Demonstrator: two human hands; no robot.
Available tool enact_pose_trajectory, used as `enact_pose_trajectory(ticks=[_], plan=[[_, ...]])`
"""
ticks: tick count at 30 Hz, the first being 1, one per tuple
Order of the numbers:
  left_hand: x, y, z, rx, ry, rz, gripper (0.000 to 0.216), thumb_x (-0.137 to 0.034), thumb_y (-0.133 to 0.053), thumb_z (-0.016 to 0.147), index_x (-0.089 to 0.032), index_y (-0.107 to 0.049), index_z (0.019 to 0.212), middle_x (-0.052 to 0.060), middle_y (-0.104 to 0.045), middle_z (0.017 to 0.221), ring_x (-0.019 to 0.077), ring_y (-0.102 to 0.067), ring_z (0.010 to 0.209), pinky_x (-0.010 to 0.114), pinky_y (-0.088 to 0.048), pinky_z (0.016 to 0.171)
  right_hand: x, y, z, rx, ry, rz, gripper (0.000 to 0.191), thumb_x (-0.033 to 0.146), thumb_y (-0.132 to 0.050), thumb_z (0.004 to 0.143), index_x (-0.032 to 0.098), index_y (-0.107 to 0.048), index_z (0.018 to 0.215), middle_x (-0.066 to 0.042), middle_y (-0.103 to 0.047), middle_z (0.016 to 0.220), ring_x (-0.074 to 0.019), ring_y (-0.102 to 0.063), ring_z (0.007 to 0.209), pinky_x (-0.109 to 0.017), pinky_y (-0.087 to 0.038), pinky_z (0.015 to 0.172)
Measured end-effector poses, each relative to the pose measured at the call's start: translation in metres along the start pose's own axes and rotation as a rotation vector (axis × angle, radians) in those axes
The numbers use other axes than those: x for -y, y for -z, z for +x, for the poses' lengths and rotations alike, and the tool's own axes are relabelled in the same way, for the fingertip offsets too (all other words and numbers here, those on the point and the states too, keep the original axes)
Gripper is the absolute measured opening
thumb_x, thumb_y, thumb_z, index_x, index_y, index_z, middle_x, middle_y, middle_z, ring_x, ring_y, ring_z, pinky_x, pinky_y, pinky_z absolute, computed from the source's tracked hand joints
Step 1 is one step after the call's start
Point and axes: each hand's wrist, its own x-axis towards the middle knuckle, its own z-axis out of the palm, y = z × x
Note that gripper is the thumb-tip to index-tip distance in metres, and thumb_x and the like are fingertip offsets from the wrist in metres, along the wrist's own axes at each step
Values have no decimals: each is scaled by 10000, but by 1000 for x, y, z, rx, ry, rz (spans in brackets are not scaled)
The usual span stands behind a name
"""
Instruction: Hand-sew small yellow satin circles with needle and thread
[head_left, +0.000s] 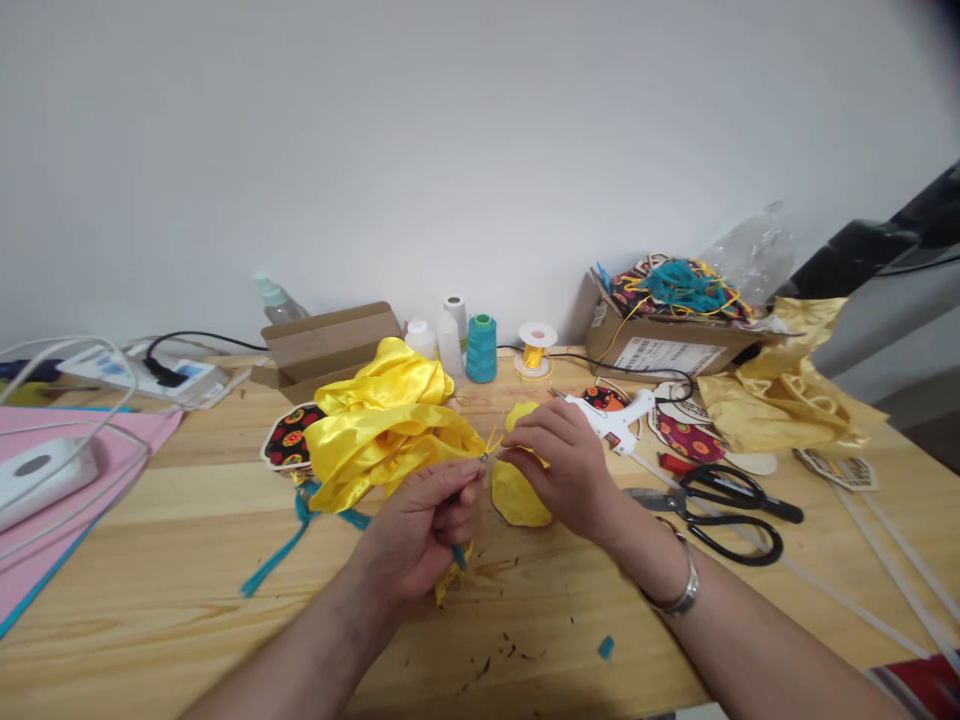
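Observation:
Bunched yellow satin fabric [397, 435] lies in folds at the middle of the table, its gathered right end reaching my left hand [431, 525]. That hand is closed on the gathered end, where a small teal and yellow knot shows at the fingertips. Below the fingers hang a bit of teal and some yellow. My right hand [559, 460] is closed in a pinch on a thin yellow cord [493, 440] just right of the knot. Beneath it lies a yellow fabric piece [521, 497], partly hidden. A teal tassel [270, 560] trails left of the satin, beside a patterned piece [291, 437].
Black-handled scissors [731, 510] and a white glue gun [611, 415] lie right. Behind stand a teal thread cone [481, 350], a yellow cord spool [536, 352] and a cardboard box [660, 350] of cords. A power strip [180, 380] sits left.

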Motion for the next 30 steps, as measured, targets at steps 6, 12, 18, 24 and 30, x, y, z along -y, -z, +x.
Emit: enact_pose_trajectory(ticks=[6, 12, 18, 24, 30], plan=[[2, 1, -1, 9, -9, -34, 202, -218, -696, 679, -128, -540, 588, -70, -437, 485, 5, -217, 383, 124, -177, 356, 11, 9, 0, 25, 196, 13, 115, 127, -582, 823, 216, -642, 864, -15, -645, 795, -154, -509, 795, -302, -411, 721], [1, 0, 0, -15, -31, -7, 213, -234, -725, 646, -124, -557, 578, -65, -450, 482, 2, -221, 381, 122, -176, 353, 16, 10, 3, -40, 209, 135, 154, 92, -602, 791, 223, -669, 835, -21, -636, 756, -156, -503, 759, -307, -428, 697], [2, 1, 1, -27, -75, 23, 210, -242, -741, 637, -117, -579, 589, -62, -460, 488, -1, -225, 381, 118, -177, 350, 24, 6, 6, -5, -123, 483, 69, 134, -618, 799, 183, -661, 778, -32, -634, 744, -140, -553, 741, -288, -465, 698], [2, 0, 1, -55, -111, 51, 209, -245, -758, 623, -115, -598, 587, -56, -465, 497, 4, -248, 387, 117, -188, 343, 26, 6, 7, 19, -410, 669, 63, 182, -659, 762, 172, -651, 701, -6, -604, 691, -119, -558, 668, -252, -457, 638], [2, -5, 0, -153, -242, 164, 160, -227, -747, 634, -104, -650, 601, -38, -514, 497, 6, -309, 406, 106, -217, 358, 26, 8, 11, 147, -539, 554, 85, 199, -651, 742, 157, -657, 669, -4, -632, 653, -108, -537, 617, -234, -427, 599]])
